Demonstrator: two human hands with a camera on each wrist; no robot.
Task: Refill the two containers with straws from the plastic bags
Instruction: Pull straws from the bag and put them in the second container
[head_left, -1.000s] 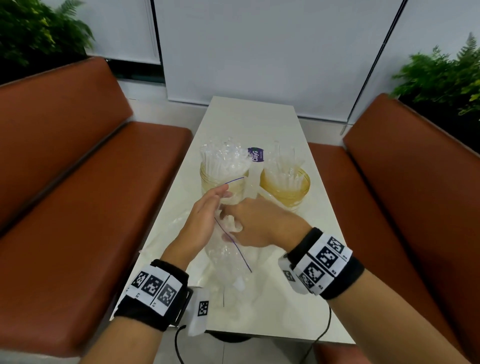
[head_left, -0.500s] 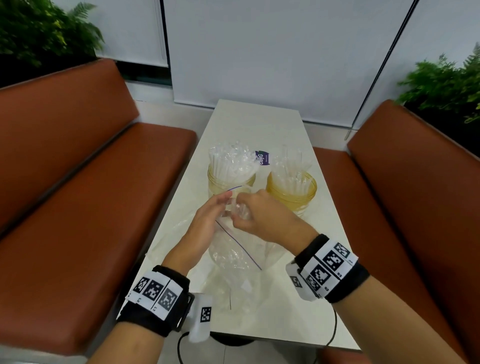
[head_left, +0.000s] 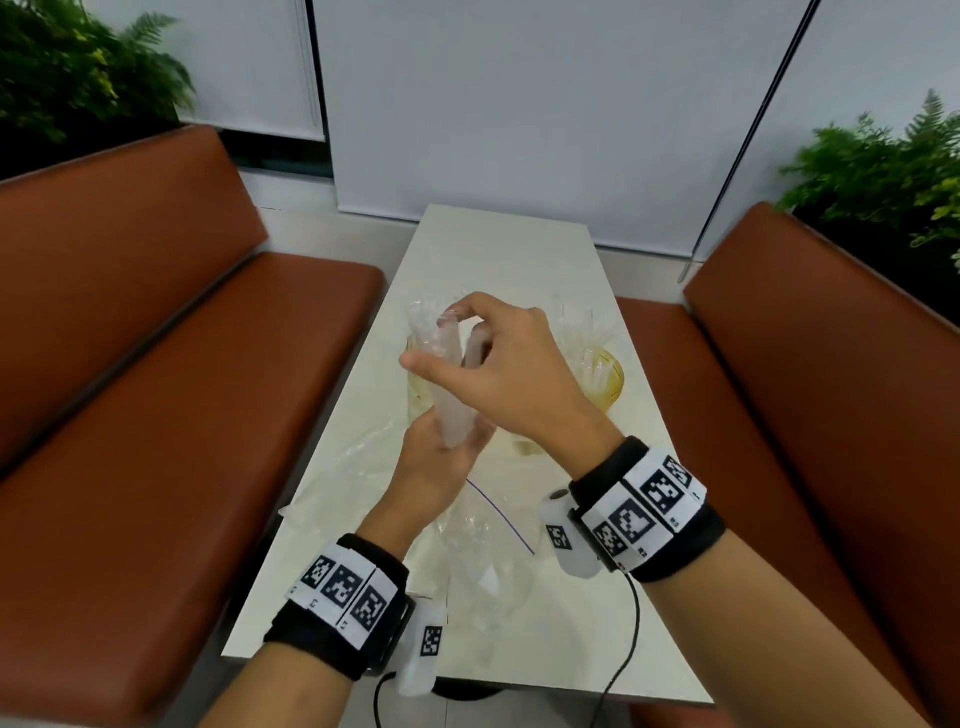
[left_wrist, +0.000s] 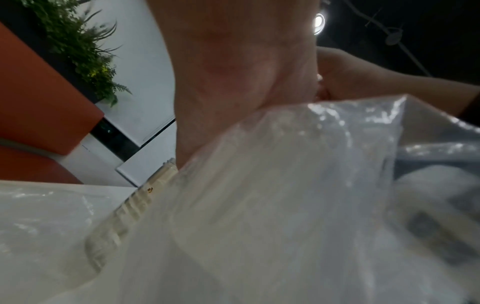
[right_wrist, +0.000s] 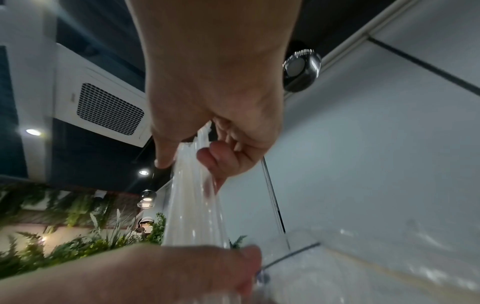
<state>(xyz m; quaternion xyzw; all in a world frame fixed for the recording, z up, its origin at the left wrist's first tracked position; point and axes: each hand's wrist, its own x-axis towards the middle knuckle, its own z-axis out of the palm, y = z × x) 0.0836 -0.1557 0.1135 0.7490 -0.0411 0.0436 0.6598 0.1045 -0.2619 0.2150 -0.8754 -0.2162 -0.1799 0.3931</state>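
My right hand (head_left: 436, 338) is raised above the table and pinches the top of a bundle of clear wrapped straws (head_left: 449, 395) between thumb and fingers. The bundle hangs down to my left hand (head_left: 434, 462), which grips the mouth of the clear zip bag (head_left: 483, 525) around the straws' lower ends. The right wrist view shows the straws (right_wrist: 192, 205) running from the right hand (right_wrist: 184, 160) down behind the left hand (right_wrist: 155, 273). Crinkled bag plastic (left_wrist: 285, 185) fills the left wrist view. Two amber containers stand behind, the left one (head_left: 415, 387) mostly hidden, the right one (head_left: 605, 376) holding straws.
The narrow white table (head_left: 498, 244) runs away from me between two brown benches (head_left: 156, 415) (head_left: 805, 389). Another crumpled clear bag (head_left: 348, 467) lies at the table's left edge. Plants stand behind both benches.
My right hand has risen from the bag's mouth and drawn a bundle of straws up out of the bag. The left hand stays low on the bag.
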